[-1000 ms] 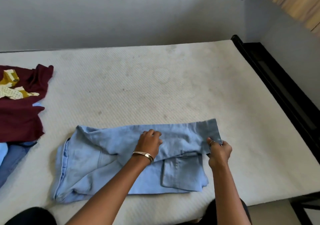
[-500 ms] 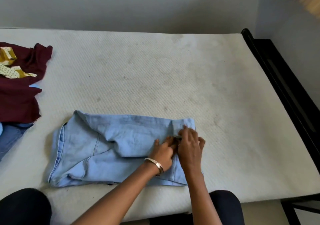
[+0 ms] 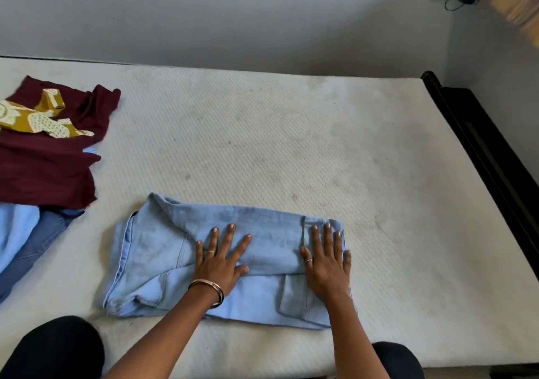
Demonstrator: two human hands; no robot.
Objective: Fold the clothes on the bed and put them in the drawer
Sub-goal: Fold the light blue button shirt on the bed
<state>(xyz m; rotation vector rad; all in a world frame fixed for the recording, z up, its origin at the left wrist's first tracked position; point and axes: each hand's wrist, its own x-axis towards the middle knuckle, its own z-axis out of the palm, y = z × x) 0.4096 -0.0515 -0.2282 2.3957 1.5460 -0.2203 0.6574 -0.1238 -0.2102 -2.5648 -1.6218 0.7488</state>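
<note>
A light blue denim garment (image 3: 163, 250) lies partly folded near the front edge of the white mattress (image 3: 291, 145). My left hand (image 3: 220, 260) presses flat on its middle with fingers spread; a bangle circles that wrist. My right hand (image 3: 326, 259) presses flat on the garment's right end, fingers straight, over the folded-in sleeve. A pocket flap shows just below my right hand. No drawer is in view.
A maroon garment (image 3: 49, 162) with a mustard patterned cloth (image 3: 38, 120) on it lies at the left, over more blue clothes (image 3: 26, 238). A black bed frame (image 3: 490, 151) runs along the right side. A grey wall stands behind. My knees show at the bottom.
The sleeve that my right hand held out to the right has been folded in over the garment. Both hands have since spread apart and now press flat on the fold.
</note>
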